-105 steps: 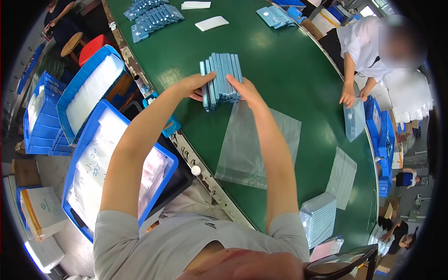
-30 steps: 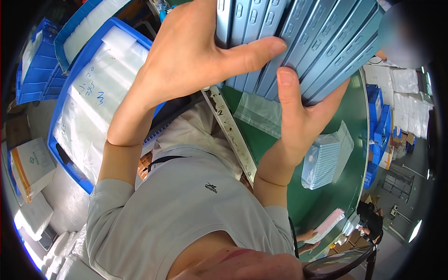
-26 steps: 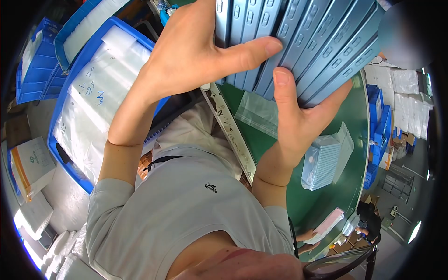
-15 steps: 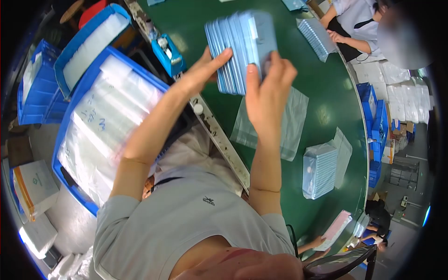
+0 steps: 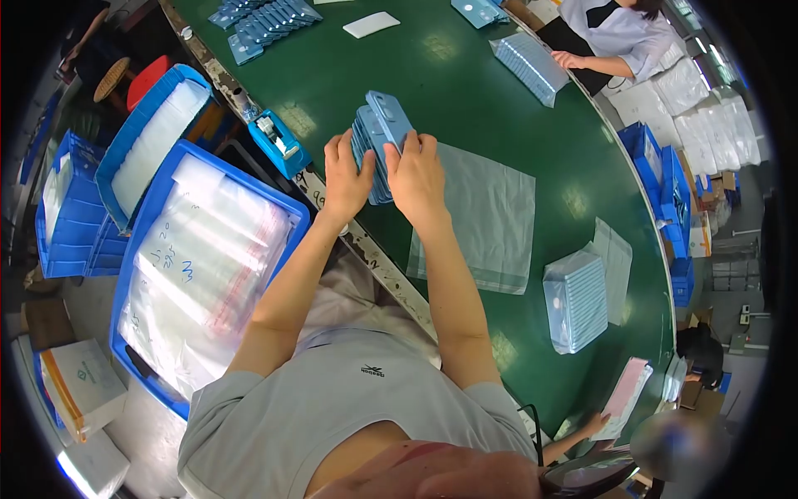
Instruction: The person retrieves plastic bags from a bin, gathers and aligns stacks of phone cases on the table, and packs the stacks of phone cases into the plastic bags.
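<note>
My left hand and my right hand are closed around opposite sides of a stack of thin light-blue packs. The stack stands over the green table close to its near edge. Whether it touches the tabletop I cannot tell. My right fingers lie along the front pack, and my left palm presses the other side. Just right of my right hand, a clear plastic bag lies flat. Farther right is a stack of blue packs in a clear bag, its flap spread beside it.
A blue tape dispenser sits at the table's left edge. A blue bin of plastic bags stands left of me. More blue packs lie at the far end. A co-worker's hand is by another bagged stack.
Both hands have brought the stack lower and closer to me, and it is turned more upright. My view has shifted, showing more of the table's far end.
</note>
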{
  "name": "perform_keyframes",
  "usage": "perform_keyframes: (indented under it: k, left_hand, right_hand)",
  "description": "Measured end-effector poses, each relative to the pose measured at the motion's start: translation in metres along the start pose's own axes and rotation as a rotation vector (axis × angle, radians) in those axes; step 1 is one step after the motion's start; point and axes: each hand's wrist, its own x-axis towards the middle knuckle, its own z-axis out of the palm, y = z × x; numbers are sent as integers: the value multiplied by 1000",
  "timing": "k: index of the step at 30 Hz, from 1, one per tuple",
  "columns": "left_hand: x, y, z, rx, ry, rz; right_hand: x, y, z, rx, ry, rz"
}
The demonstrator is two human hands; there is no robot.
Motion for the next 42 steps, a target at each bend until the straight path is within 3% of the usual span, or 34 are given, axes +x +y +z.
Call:
perform_keyframes:
  k: [2,4,6,8,9,10,13,14,16,17,18,20,22,24,26,29,35,40,42]
  left_hand:
    - [1,22,-12,-89,36,161]
    - [3,40,-21,-48,109,258]
    - [5,61,-35,-396,-90,4]
    - [10,74,-29,-562,-74,31]
    - [15,81,-35,-689,-326,-83]
    - [19,89,-39,-808,-581,-193]
    - [24,112,-48,-736,-577,-179]
    - [28,116,-49,-651,-605,-178]
    - [29,106,-27,-660,-546,-130]
    - [32,99,-18,-769,-549,-218]
    - [33,107,-18,-873,-555,-308]
    - [23,121,-24,-713,-609,-179]
    - [14,134,-24,-632,-614,70]
    - [10,147,-30,-519,-692,7]
    - [2,160,-28,-564,-686,23]
    - [-7,169,-26,-480,-752,-17]
    - [-35,149,-6,-739,-775,-164]
    - [-51,158,-30,-832,-807,-139]
    - [-54,153,-35,-728,-879,-79]
  right_hand:
    - [8,-3,-15,70,-103,30]
    - [11,-1,-38,83,-5,73]
    - [16,4,-69,87,102,115]
    - [10,8,-101,736,-10,239]
    - [6,13,-105,951,-53,211]
    - [2,13,-108,944,-43,214]
    - [-16,20,-123,669,12,-100]
    - [-20,30,-130,663,25,-94]
    - [-27,39,-144,222,-60,-339]
    - [-30,38,-153,80,-80,-368]
    - [-33,44,-155,75,-63,-350]
    - [-40,61,-158,40,-85,-470]
    - [-45,67,-177,129,-102,-440]
    - [-58,70,-183,229,-129,-400]
    - [-69,71,-174,58,98,-404]
    - [-87,72,-171,-100,217,-433]
    - [-112,48,-194,-379,189,-462]
    - [-115,52,-204,-204,276,-518]
    - [-109,53,-207,-125,296,-522]
